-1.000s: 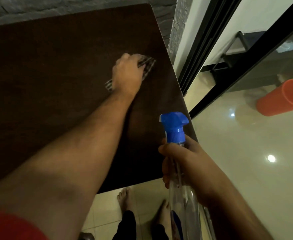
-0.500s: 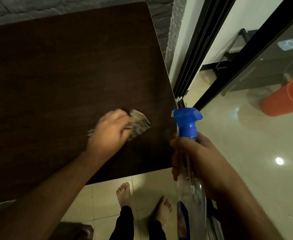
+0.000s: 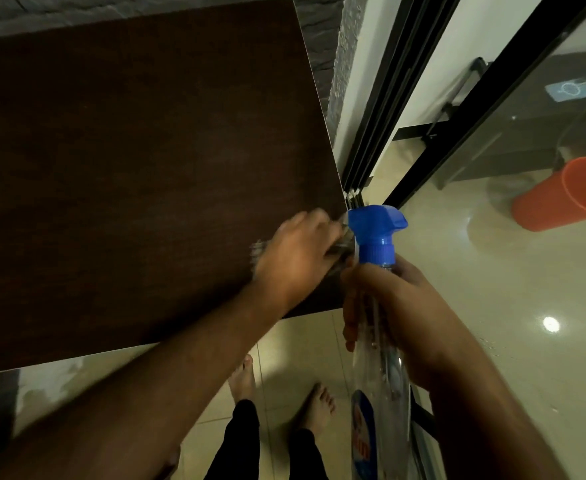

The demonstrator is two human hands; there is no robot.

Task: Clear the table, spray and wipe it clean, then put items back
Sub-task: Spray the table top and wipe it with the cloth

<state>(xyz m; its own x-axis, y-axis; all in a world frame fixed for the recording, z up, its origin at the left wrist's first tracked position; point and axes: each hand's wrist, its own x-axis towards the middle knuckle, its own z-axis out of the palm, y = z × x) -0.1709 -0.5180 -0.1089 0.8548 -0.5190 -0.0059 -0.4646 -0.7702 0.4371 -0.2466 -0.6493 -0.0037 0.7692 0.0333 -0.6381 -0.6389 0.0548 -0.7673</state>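
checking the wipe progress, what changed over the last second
The left hand dragged the cloth from the far part of the table back to its near right corner, next to the spray bottle. Unchanged: the right hand keeps its grip on the bottle, off the table's edge.

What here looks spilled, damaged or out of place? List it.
Only the orange bucket stands out: it lies on its side on the floor beyond the glass door. The table shows no spill or damage. The left hand wipes with the cloth; the right hand holds the spray bottle upright.
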